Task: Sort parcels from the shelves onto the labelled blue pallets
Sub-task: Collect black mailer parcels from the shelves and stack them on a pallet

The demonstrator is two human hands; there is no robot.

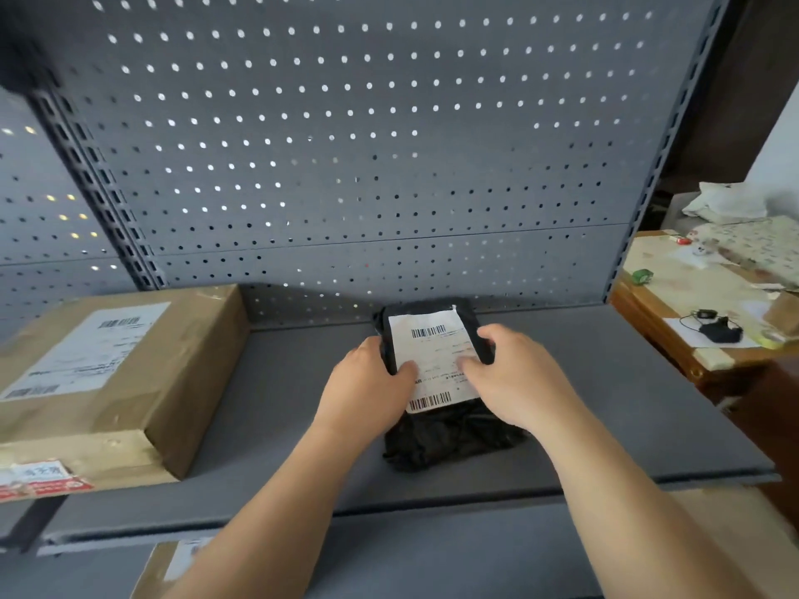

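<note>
Far left on the grey shelf (281, 382): big cardboard box (129, 382), taped, printed label on top, well apart from the hands and not being touched. Mid-shelf: the person's left hand (367, 382) grips the left edge of the black poly-bag parcel (449, 438), thumb on top of the white shipping label (432, 352), fingers wrapped round the side. The parcel lies flat on the shelf near the pegboard back panel (389, 144), its near end crumpled and slack. The right hand (519, 378) grips the opposite edge the same way, thumb on the label, fingers curled over the right side. Looks soft and light, probably clothing or similar; the film is glossy, so likely slippery, and the loose end will sag when lifted. Best hold is the firmer bulk under the label, both sides pinched, not the slack tail. Not fragile by the look. Far right: wooden desk (648, 322) with clutter, off-task. No blue pallets in view.
</note>
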